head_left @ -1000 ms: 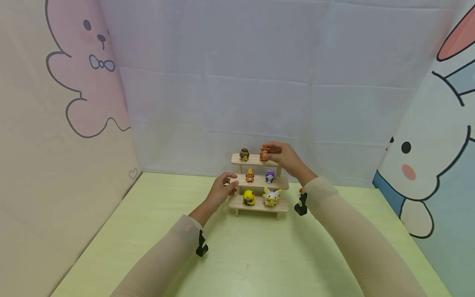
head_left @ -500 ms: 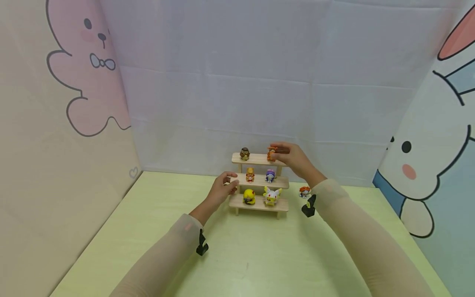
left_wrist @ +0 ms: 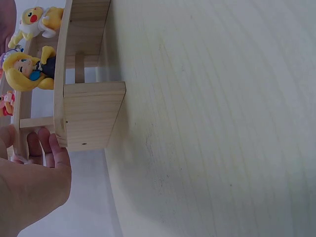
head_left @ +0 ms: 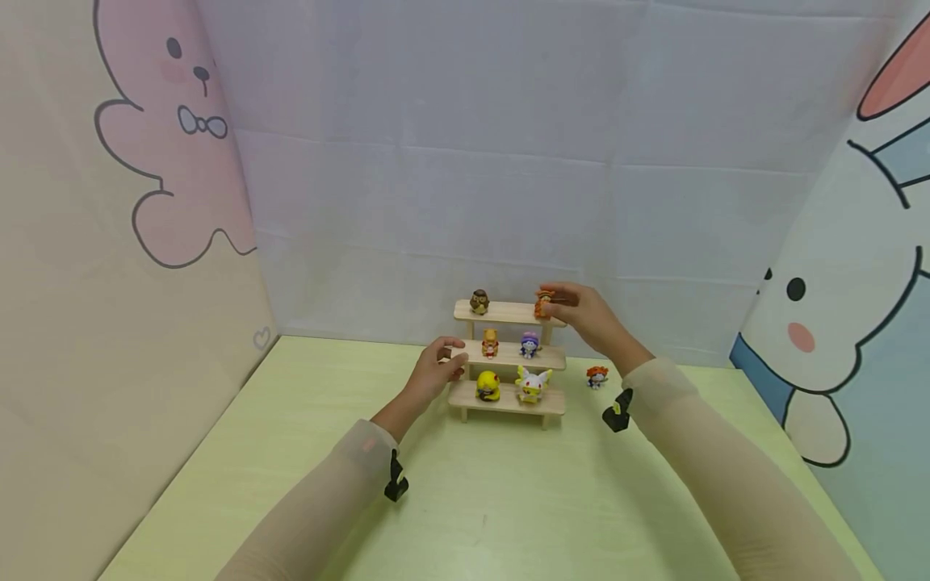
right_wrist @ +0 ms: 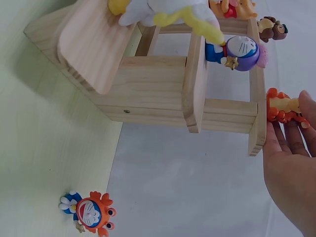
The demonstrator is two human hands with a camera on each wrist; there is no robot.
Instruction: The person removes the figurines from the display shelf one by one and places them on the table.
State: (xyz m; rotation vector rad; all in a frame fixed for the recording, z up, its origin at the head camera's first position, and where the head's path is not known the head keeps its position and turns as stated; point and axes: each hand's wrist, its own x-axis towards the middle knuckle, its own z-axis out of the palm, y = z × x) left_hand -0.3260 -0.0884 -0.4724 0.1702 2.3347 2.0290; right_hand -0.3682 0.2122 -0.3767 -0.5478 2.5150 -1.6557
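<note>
A three-tier wooden display shelf (head_left: 511, 312) stands on the table near the back wall. At the right end of its top tier, my right hand (head_left: 584, 313) pinches an orange tiger figurine (head_left: 542, 306), which stands upright at the board. In the right wrist view, the fingers lie behind the tiger figurine (right_wrist: 282, 106) and the thumb is in front. My left hand (head_left: 434, 374) grips the left end of the middle tier, thumb on one side and fingers on the other, as the left wrist view shows.
An owl figurine (head_left: 479, 303) shares the top tier. A bear figurine (head_left: 490, 344) and a purple-hooded figurine (head_left: 529, 345) occupy the middle; a yellow-haired figurine (head_left: 488, 386) and a white-eared one (head_left: 532, 386) the bottom. A crab-hatted figurine (head_left: 596, 377) sits on the table to the right.
My right hand has slid rightward along the top tier with the tiger figurine, from near the middle to the right end. The crab-hatted figurine has come into full view. My left hand stays put.
</note>
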